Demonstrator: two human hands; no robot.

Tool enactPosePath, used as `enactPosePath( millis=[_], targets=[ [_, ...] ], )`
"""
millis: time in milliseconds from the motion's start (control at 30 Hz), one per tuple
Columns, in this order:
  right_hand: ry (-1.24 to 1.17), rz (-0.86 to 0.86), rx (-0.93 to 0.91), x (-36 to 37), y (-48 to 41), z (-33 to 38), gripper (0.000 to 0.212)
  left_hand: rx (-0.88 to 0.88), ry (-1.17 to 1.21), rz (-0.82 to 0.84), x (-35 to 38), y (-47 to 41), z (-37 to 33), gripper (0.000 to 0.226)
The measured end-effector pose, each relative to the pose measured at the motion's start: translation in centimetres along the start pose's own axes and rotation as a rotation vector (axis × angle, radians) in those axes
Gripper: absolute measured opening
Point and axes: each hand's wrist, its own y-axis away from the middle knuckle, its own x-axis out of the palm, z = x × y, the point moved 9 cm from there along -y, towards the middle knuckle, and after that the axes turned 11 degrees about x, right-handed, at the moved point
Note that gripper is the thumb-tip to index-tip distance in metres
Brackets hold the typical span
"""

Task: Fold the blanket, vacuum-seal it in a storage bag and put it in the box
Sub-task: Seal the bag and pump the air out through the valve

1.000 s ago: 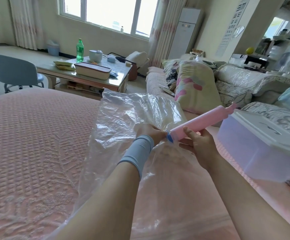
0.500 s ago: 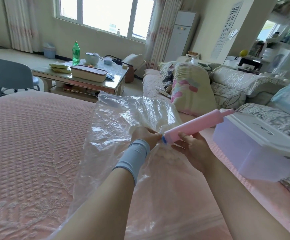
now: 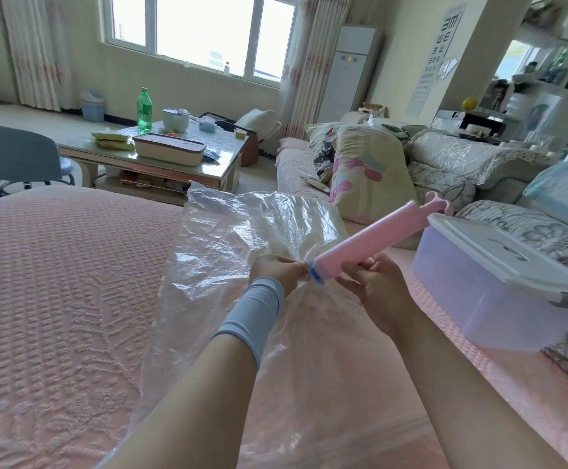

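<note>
Little has shifted — left hand (image 3: 275,270) pinches the clear plastic storage bag (image 3: 242,231) at its blue valve (image 3: 314,273), steadying it; right hand (image 3: 374,286) grips the pink tubular hand pump (image 3: 370,238) seated there — beside the bag, the translucent lidded box (image 3: 479,282).

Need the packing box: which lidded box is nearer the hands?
The translucent white-lidded box beside the right hand; the cream box sits away on the coffee table.

Pink pump (image 3: 370,242) with a blue tip. Clear shiny bag (image 3: 242,231), pink bumpy blanket (image 3: 55,282). Clear box (image 3: 479,299) with a white lid (image 3: 499,255).
</note>
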Motion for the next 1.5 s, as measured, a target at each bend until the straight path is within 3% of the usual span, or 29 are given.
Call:
enactPosePath(
  millis=[133,267,400,500,667,800,900,1067,1167,1267,1333,1433,1500],
  targets=[
    [-0.146,-0.012,0.006,0.3,-0.2,-0.3,0.031,-0.022,0.047,0.019,0.3,0.2,-0.2,0.011],
    [-0.084,-0.073,-0.057,0.2,-0.5,0.3,0.035,-0.01,0.042,0.03,0.2,0.0,-0.3,0.011],
    [-0.017,0.026,-0.059,0.2,-0.7,0.7,0.027,0.004,0.0,0.037,0.1,-0.3,-0.3,0.02],
    [-0.022,0.102,-0.064,0.4,-0.5,1.1,0.033,0.017,-0.008,0.057,0.3,-0.4,-0.4,0.022],
    [-0.009,0.164,-0.055,0.9,-0.5,1.5,0.039,0.053,-0.022,0.071,0.2,-0.4,-0.7,0.011],
    [-0.04,0.033,-0.044,0.7,-0.8,1.3,0.032,0.095,-0.033,0.077,0.5,-0.4,-1.1,0.014],
    [0.008,-0.063,-0.067,0.6,-1.0,1.7,0.039,0.101,-0.031,0.064,0.6,-0.3,-1.1,0.014],
    [-0.007,0.005,-0.059,0.8,-0.7,1.2,0.033,0.053,-0.012,0.036,0.0,-0.3,-0.2,0.014],
    [0.01,-0.045,-0.05,0.7,-0.7,0.8,0.029,0.043,-0.025,0.033,0.0,-0.3,0.0,0.01],
    [0.081,-0.171,-0.055,0.7,-0.6,0.7,0.044,0.07,-0.053,0.037,0.1,-0.1,-0.3,0.014],
    [0.043,-0.152,-0.022,1.1,-0.6,0.1,0.054,0.09,-0.091,0.038,0.1,-0.1,-0.6,0.019],
    [-0.049,-0.046,-0.006,1.7,-0.7,-0.3,0.045,0.093,-0.109,0.05,0.0,0.0,-0.7,0.013],
    [0.042,-0.105,-0.048,1.3,-0.5,0.2,0.042,0.105,-0.13,0.054,-0.2,0.0,-0.8,0.012]
  ],
)
